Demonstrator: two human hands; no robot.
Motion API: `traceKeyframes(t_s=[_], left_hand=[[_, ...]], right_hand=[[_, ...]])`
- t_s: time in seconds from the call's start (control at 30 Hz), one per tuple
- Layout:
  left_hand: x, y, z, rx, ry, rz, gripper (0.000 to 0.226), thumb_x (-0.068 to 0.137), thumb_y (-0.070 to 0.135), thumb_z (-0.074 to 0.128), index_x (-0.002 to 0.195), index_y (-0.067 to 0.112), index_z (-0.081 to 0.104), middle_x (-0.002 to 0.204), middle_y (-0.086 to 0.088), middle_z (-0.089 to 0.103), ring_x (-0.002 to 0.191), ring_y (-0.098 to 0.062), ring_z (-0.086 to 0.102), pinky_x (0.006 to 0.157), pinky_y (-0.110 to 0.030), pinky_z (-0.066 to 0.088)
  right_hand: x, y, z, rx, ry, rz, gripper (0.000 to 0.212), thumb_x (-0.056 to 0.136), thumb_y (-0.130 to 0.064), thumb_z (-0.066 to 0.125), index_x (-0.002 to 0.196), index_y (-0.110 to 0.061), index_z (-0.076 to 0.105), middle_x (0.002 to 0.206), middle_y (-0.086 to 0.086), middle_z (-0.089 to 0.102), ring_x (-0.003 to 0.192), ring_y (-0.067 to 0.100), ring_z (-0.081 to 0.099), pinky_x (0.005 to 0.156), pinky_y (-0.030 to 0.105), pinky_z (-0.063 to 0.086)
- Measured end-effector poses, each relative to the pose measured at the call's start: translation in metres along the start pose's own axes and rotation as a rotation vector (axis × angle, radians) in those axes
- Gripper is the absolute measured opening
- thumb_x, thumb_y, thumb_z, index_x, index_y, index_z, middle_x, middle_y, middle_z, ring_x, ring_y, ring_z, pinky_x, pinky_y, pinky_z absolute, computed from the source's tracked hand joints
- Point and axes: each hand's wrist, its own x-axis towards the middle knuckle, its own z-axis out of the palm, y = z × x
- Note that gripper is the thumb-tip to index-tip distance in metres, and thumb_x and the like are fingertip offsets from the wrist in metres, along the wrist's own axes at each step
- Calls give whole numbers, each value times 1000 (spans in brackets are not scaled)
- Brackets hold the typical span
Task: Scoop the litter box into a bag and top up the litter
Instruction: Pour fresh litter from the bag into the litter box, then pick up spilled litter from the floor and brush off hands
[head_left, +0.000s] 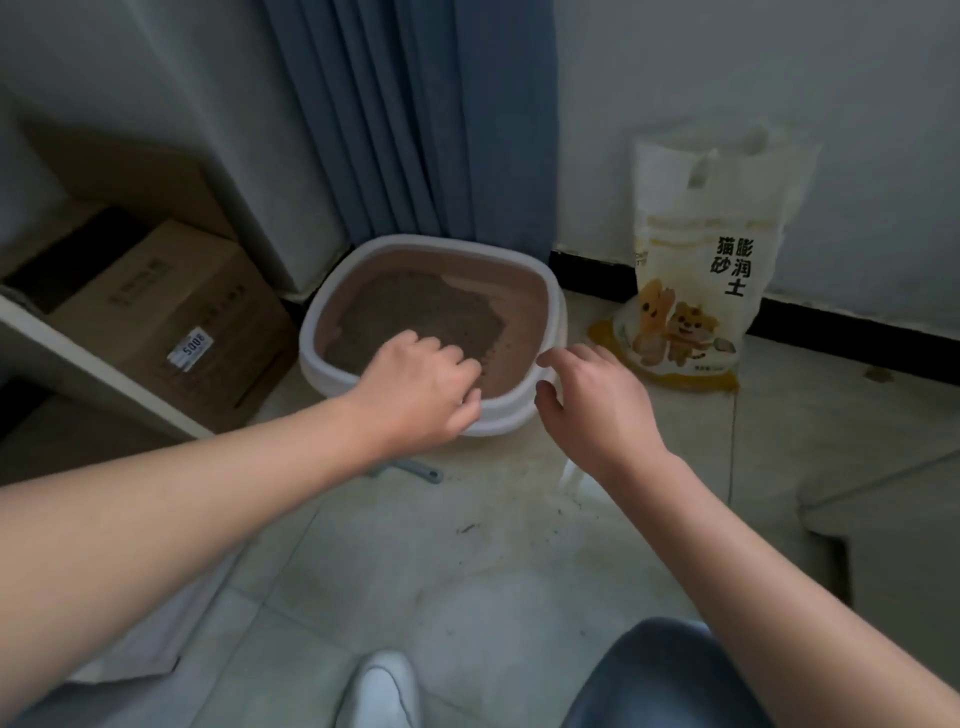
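A white litter box (332, 291) with a brown inner wall stands on the floor in front of a blue curtain, and grey-brown litter (415, 312) covers most of its bottom. My left hand (421, 395) lies over the near rim with its fingers curled down across the edge. My right hand (592, 395) hovers just right of the box's near right corner, fingers relaxed and holding nothing. A white and yellow bag of cat litter (696, 291) leans against the wall to the right. A grey handle (421, 470) lies on the floor under my left wrist, mostly hidden.
Cardboard boxes (176, 312) sit under a shelf at the left. Scattered litter grains (467, 530) dot the tiled floor in front of the box. A white plastic sheet (140, 634) lies at the lower left. My white shoe (379, 691) and jeans knee (654, 675) are at the bottom.
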Motion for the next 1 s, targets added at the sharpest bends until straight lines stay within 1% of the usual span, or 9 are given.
traceKeyframes(t_s=[0.07,0.13,0.23,0.33,0.43,0.6,0.73,0.87,1.0], left_hand=[[-20,-4,-1,14,-9,-56,36,88,39,39,77,15,63,71,-4,61,64,-27,58,60,-34,38],[-36,-6,-5,1,19,-118,40,90,41,35,80,15,64,73,-3,61,66,-25,58,60,-35,41],[-52,-4,-6,-44,42,-147,40,91,42,35,81,16,63,73,-1,60,67,-23,57,61,-37,43],[-60,-5,5,-56,38,-117,38,93,42,36,84,18,63,75,2,59,69,-21,56,63,-37,43],[-62,-11,18,-24,7,-56,37,94,42,36,89,19,64,79,2,60,71,-20,56,65,-37,43],[-64,-9,35,-7,13,-15,32,90,36,40,80,15,61,73,-4,58,67,-26,54,61,-35,36],[-70,-4,45,-15,16,16,30,88,35,42,79,15,61,72,-5,59,65,-27,54,60,-34,30],[-62,-3,44,-58,51,24,30,89,37,41,79,15,59,73,-4,58,67,-27,54,61,-35,34],[-50,1,49,-85,92,73,29,89,37,44,78,16,60,72,-4,58,66,-27,54,61,-35,35]], right_hand=[[-5,-4,7,4,2,-24,20,92,-26,54,106,-16,65,104,1,67,97,25,58,71,41,55],[-9,-8,13,2,-12,-50,19,93,-26,53,105,-16,65,103,1,67,95,24,58,71,40,55],[-14,-15,21,-4,-32,-74,18,93,-26,53,102,-16,65,99,2,67,93,25,58,69,40,54],[-19,-24,27,-38,-49,-88,19,92,-26,53,101,-15,65,99,2,67,91,25,58,69,40,54],[-19,-29,33,-76,-66,-101,20,92,-27,54,104,-16,66,103,2,67,95,26,59,73,40,53],[-18,-36,36,-139,-84,-113,22,92,-27,54,107,-17,67,106,1,67,100,26,59,76,40,53],[-25,-30,31,-183,-122,-155,26,93,-26,54,113,-17,67,107,1,68,99,26,60,76,40,54],[-23,-23,19,-275,-150,-186,26,93,-28,50,111,-19,66,106,-2,67,98,23,59,77,36,52],[-7,-24,17,-292,-123,-179,25,93,-28,47,109,-19,65,105,-1,66,99,23,58,77,34,50]])
